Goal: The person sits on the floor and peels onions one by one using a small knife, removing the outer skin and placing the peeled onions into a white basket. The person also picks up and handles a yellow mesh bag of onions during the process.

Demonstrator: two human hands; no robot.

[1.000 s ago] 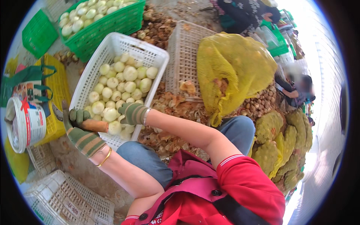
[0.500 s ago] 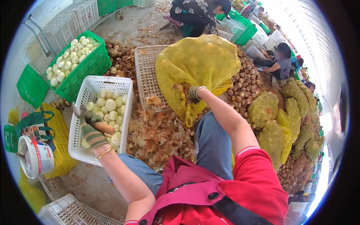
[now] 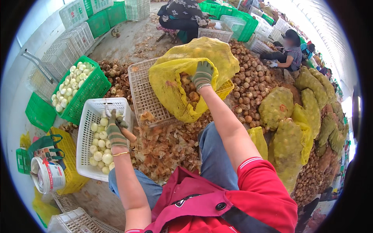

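Observation:
My left hand (image 3: 116,132), in a striped green-grey glove, is closed around a wooden-handled knife (image 3: 129,136), its handle pointing right. That hand is above the right side of a white crate (image 3: 82,149) holding peeled white onions (image 3: 101,144). In a matching glove, my right hand (image 3: 203,73) is at the mouth of a yellow mesh bag (image 3: 163,83), fingers stretched out against the mesh near its upper rim. Brown unpeeled onions (image 3: 193,97) show inside the opening. Part of the bag rests on an upturned white crate (image 3: 140,87).
A green crate (image 3: 91,85) of peeled onions stands at the left. Loose onion skins (image 3: 167,145) cover the floor before me. Unpeeled onions (image 3: 252,77) and full mesh sacks (image 3: 287,143) lie at the right. Two people (image 3: 186,15) (image 3: 289,54) sit working farther off.
My right hand has moved up and away at the bag, whose mouth now gapes wider and shows onions. My left hand with the knife has shifted right over the white crate. The view has turned slightly.

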